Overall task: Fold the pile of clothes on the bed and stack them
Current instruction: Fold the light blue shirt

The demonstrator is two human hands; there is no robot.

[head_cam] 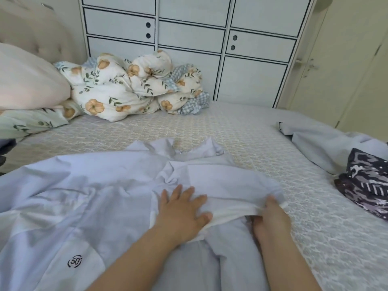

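Faintly legible: shirt bears circled "50" mark.

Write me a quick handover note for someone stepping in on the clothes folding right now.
Left hand: flat, fingers straight, pressing on the pale blue shirt.
Right hand: pinching the edge of the shirt's folded-over panel.
The shirt lies spread, collar pointing away, on the bed. Another pale garment and a dark patterned garment lie unfolded at the right.
Done: one side of the shirt turned in. No folded stack in view.
Left: finish this shirt, fold the other two, then stack them.
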